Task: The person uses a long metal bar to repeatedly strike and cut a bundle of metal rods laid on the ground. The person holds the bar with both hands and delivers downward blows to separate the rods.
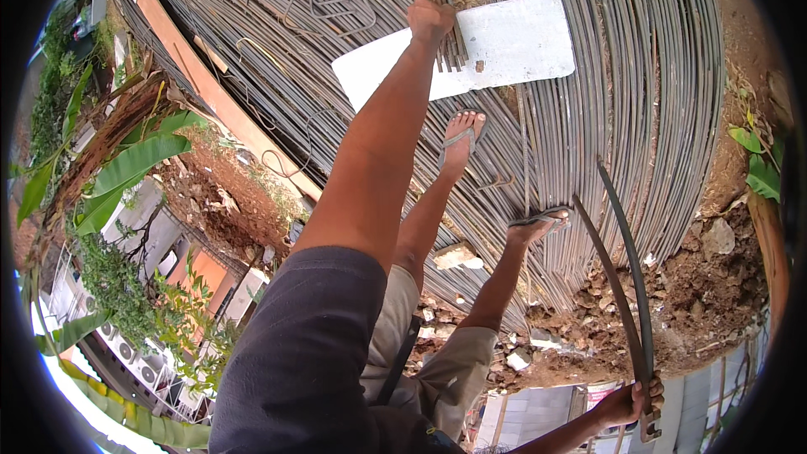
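My left hand [430,17] is closed around a small bundle of steel rebar rods [451,50], its arm stretched far forward. The cut ends of the rods rest over a white board [521,42] that lies across the rebar pile. At the lower right, my right hand [632,403] grips two long, dark metal bars [620,286] near their lower ends. These bars spread apart toward their far tips, above the pile. A notched end [650,430] shows just below the hand; whether the bars are joined there is hidden by my fingers.
Long rebar rods [664,118] cover the ground, and my sandalled feet [465,136] stand on them. Bent steel pieces [324,0] lie at the far left beside a wooden plank [181,50]. Rubble and soil [698,294] border the pile; banana leaves [139,168] stand left.
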`<state>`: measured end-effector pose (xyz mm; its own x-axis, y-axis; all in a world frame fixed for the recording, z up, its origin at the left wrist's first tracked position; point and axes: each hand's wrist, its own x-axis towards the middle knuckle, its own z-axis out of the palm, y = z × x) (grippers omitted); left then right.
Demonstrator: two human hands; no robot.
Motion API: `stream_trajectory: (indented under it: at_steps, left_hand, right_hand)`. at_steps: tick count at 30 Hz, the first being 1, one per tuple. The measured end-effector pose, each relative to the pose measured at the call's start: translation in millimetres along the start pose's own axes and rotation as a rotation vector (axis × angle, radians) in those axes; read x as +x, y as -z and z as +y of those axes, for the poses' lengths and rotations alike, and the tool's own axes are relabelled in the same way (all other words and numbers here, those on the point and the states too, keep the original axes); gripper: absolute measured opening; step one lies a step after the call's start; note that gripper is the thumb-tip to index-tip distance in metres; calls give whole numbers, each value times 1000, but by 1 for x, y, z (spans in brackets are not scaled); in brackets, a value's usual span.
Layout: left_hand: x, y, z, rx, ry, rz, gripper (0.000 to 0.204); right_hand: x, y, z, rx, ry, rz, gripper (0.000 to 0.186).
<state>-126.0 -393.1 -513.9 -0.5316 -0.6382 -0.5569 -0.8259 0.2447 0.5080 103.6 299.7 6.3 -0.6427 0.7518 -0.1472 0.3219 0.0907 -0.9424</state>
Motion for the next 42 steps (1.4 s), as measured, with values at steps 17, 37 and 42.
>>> stream_trajectory:
  at_steps: [17, 37, 42]
  left_hand:
    - [-306, -126, 23, -739, -220, 20, 7]
    - [-264, -229, -54, 681, -96, -938, 40]
    - [-361, -182, 2, 302, -272, -276, 48]
  right_hand:
    - [-40, -79, -19, -27, 64, -168, 41]
    - [-31, -49, 0, 58, 165, -311, 42]
    - [-54, -57, 3, -306, 336, -249, 31]
